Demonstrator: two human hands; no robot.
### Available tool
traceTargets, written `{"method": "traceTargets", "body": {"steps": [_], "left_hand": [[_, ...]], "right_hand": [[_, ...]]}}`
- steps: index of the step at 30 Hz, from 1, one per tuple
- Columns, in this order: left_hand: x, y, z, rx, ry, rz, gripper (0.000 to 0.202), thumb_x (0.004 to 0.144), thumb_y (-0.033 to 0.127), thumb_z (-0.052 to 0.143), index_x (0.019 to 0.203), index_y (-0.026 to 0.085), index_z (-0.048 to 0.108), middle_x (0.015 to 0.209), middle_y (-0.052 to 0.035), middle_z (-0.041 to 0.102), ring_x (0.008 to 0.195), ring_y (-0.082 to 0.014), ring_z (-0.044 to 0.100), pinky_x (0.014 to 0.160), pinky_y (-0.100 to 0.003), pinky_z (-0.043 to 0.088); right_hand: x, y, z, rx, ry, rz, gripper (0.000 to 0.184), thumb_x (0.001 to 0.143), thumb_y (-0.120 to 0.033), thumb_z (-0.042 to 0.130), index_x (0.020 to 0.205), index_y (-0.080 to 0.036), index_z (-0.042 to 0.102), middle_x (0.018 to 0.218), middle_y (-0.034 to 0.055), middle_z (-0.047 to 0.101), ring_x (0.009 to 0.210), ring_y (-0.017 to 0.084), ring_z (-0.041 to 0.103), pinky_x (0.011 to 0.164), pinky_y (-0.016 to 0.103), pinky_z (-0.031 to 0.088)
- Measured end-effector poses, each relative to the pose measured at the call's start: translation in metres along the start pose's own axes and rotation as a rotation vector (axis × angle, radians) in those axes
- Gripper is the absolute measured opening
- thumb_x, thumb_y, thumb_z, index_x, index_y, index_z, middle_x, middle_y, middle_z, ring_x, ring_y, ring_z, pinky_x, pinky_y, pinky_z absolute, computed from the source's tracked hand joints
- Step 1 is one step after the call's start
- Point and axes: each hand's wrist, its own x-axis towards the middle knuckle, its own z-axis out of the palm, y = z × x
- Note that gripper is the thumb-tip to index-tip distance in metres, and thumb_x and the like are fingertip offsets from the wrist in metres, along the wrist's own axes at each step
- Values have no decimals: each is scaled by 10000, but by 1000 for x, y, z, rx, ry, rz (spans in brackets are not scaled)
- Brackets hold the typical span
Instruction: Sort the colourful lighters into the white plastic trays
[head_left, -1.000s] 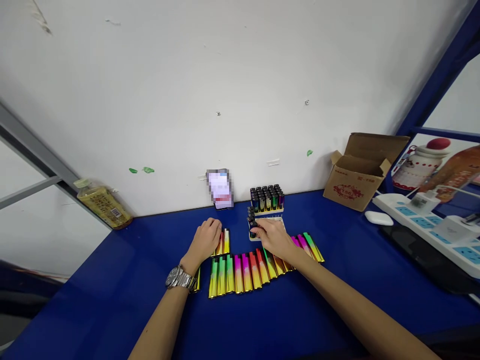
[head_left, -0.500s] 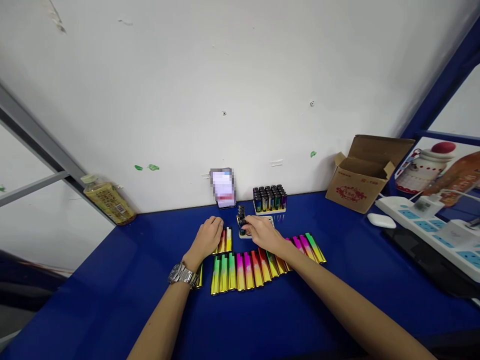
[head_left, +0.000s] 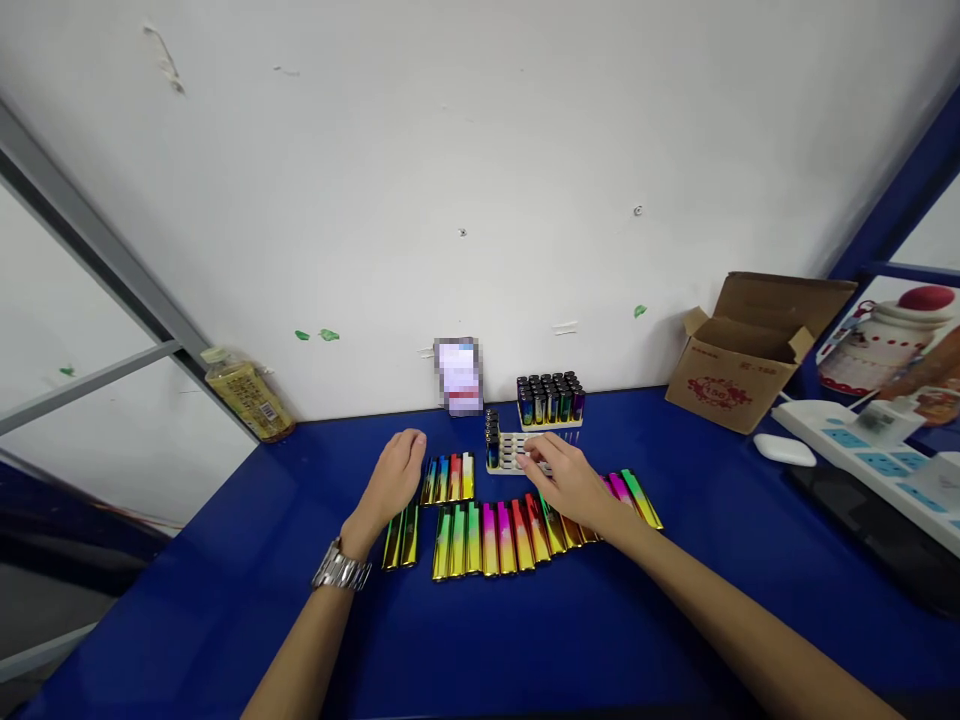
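Observation:
My left hand (head_left: 395,472) rests on the table just left of a short row of metallic lighters (head_left: 448,480) in blue, red and white; its fingers are loosely bent and partly hidden, and no object shows in them. Two green-gold lighters (head_left: 401,537) lie beside its wrist. My right hand (head_left: 566,478) hovers over the front part of a white slotted tray (head_left: 510,462), thumb and forefinger apart, holding nothing visible. One column of dark lighters (head_left: 492,445) stands upright at the tray's left end. A long row of rainbow-coloured lighters (head_left: 491,540) lies in front, partly covered by my right hand and forearm.
Behind stands a full tray of upright lighters (head_left: 551,400). A phone (head_left: 459,378) leans on the wall. At left is a bottle (head_left: 251,398); at right are an open cardboard box (head_left: 724,375), a white case (head_left: 784,450) and a power strip (head_left: 877,455).
My left hand has drawn back left, uncovering the short row. My right hand has moved right from the standing lighters and its fingers have parted. The view has shifted slightly.

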Motion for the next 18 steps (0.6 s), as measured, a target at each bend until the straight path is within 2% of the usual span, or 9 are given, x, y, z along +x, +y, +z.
{"method": "traceTargets", "body": {"steps": [2,4,6,8,13,16,18], "left_hand": [[-20,-6,-1,27,-77,-16,464,931,476,287,1158,170,552,1212,-119,598,1194,-248,509,1034,-430,380],[-39,-11,1,54,-120,-102,556,926,522,283,1308,161,465,1391,-131,473,1325,-255,390,1093,-443,320],[-55,-12,6,76,-165,-180,631,926,548,257,1400,147,369,1483,-141,354,1383,-267,300,1115,-465,286],[-63,-8,14,91,-195,-174,653,929,552,243,1435,145,317,1517,-134,290,1411,-269,228,1133,-475,249],[-64,10,30,125,-271,-57,661,939,543,230,1467,145,249,1533,-132,233,1422,-263,169,1141,-485,221],[-61,16,31,149,-284,-34,655,938,547,232,1462,155,265,1533,-135,229,1420,-267,177,1134,-491,231],[-59,18,29,150,-298,-39,657,932,559,241,1455,165,285,1537,-134,218,1421,-274,172,1132,-501,230]], "right_hand": [[-9,2,-10,-88,-32,-21,251,947,-328,384,977,-176,581,945,103,622,843,212,603,729,337,483],[-19,5,-20,-191,-83,-37,288,935,-363,404,1039,-165,585,1022,126,622,946,243,587,817,393,472],[-29,8,-25,-299,-143,-33,383,911,-435,432,1126,-153,576,1139,157,602,1070,290,544,903,459,432],[-37,11,-27,-388,-197,6,510,887,-517,432,1217,-145,550,1254,184,554,1181,339,478,970,518,374],[-47,16,-20,-415,-289,124,657,889,-600,342,1353,-150,456,1375,198,473,1284,373,391,1031,569,289],[-44,15,-23,-349,-297,134,644,899,-584,337,1369,-154,427,1387,194,462,1288,364,388,1033,565,286],[-39,14,-29,-284,-282,138,582,922,-535,327,1356,-161,427,1369,177,479,1264,326,421,1024,519,320]]}}
